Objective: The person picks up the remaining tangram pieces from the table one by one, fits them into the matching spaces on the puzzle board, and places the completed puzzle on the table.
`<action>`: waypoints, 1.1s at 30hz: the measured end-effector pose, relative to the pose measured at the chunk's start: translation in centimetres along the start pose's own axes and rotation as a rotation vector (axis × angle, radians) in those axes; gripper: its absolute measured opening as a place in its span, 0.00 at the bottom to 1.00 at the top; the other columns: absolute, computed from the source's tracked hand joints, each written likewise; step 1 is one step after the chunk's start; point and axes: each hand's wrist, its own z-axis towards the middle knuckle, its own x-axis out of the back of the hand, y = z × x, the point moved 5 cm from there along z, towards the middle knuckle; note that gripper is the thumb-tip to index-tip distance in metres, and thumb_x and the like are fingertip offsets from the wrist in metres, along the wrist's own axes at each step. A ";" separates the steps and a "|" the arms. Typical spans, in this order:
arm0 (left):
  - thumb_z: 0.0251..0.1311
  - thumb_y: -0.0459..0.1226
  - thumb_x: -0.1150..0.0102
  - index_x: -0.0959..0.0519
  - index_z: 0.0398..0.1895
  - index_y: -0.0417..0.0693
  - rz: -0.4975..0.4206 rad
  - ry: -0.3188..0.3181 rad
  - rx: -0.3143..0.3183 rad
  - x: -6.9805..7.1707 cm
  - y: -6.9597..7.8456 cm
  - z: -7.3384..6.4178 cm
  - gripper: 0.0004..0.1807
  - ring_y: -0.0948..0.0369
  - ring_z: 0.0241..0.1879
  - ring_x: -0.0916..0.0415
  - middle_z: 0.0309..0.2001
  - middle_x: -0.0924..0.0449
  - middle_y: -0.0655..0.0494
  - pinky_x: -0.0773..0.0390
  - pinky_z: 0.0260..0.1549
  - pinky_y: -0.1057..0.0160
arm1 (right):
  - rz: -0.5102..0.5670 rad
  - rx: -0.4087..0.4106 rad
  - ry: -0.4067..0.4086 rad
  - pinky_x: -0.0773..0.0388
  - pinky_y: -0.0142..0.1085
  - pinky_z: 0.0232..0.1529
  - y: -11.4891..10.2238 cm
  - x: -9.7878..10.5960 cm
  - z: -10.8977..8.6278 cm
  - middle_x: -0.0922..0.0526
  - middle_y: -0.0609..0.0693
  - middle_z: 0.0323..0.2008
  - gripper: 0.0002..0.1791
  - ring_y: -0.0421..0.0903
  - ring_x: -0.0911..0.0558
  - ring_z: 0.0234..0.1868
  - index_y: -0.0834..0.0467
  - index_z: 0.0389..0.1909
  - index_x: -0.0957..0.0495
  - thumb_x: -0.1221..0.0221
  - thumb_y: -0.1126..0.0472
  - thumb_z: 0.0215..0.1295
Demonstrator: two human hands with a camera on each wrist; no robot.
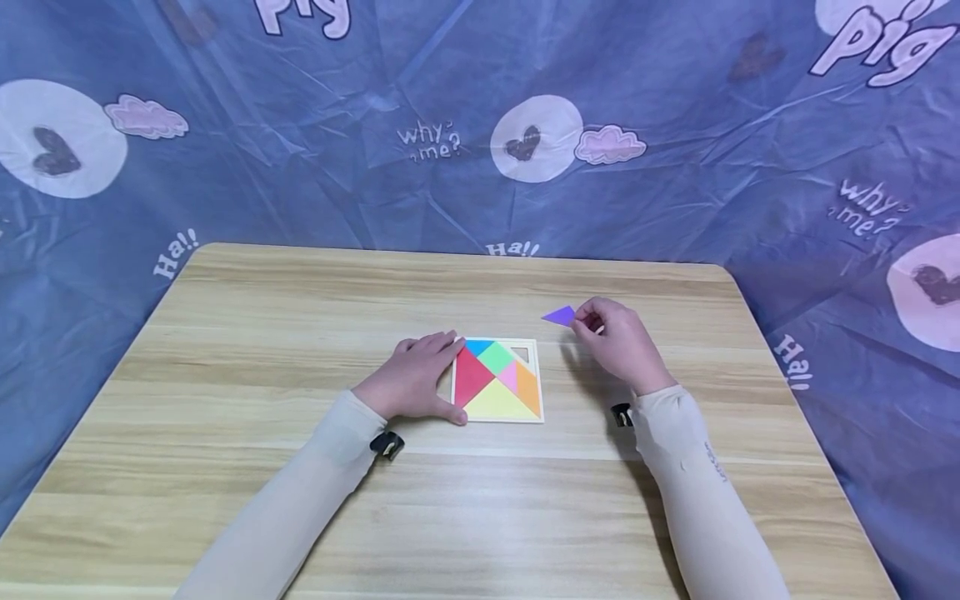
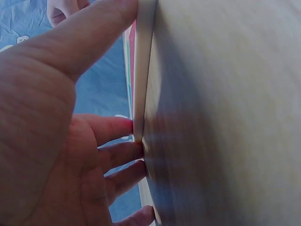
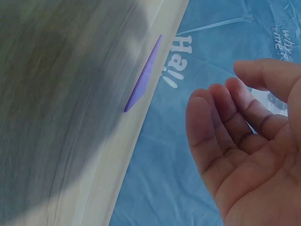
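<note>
A tangram puzzle in a pale wooden frame (image 1: 495, 421) lies mid-table, filled with red, blue, green, pink, orange and yellow pieces; bare wood shows at its upper right corner. My left hand (image 1: 412, 379) rests along the frame's left side, fingers extended, with the thumb at the near corner and fingertips around the far one. In the left wrist view the thumb and fingertips touch the frame edge (image 2: 141, 75). Beyond the puzzle, a purple triangle (image 3: 143, 82) lies on the table. My right hand (image 1: 618, 342) hovers over its right end, and the right wrist view shows loosely bent fingers (image 3: 200, 117) apart from it.
The wood-grain table (image 1: 300, 300) has rounded far corners. Behind it and at its sides hangs a blue printed cloth (image 1: 337, 167). Dark wrist straps (image 1: 387, 445) show at both sleeve cuffs.
</note>
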 end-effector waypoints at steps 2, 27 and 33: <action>0.47 0.70 0.29 0.48 0.84 0.47 -0.001 0.000 0.002 0.0 0.0 0.0 0.68 0.50 0.81 0.53 0.83 0.51 0.49 0.47 0.75 0.41 | -0.010 0.002 -0.007 0.18 0.47 0.44 0.1 0.0 0.0 0.16 0.57 0.38 0.04 0.53 0.17 0.40 0.62 0.40 0.19 0.40 0.65 0.72; 0.47 0.69 0.28 0.47 0.83 0.46 -0.010 0.012 0.002 -0.1 0.0 -0.1 0.67 0.50 0.81 0.53 0.83 0.50 0.48 0.47 0.75 0.41 | -0.178 0.017 -0.222 0.26 0.57 0.61 0.9 -1.3 -0.2 0.23 0.64 0.55 0.19 0.60 0.21 0.53 0.68 0.55 0.20 0.37 0.58 0.72; 0.47 0.69 0.28 0.48 0.83 0.46 -0.012 0.011 0.001 0.0 0.0 -0.1 0.67 0.49 0.81 0.53 0.83 0.50 0.48 0.48 0.75 0.41 | -0.215 0.037 -0.278 0.28 0.58 0.64 1.0 -1.7 -0.4 0.24 0.65 0.58 0.24 0.61 0.23 0.57 0.68 0.61 0.22 0.37 0.57 0.72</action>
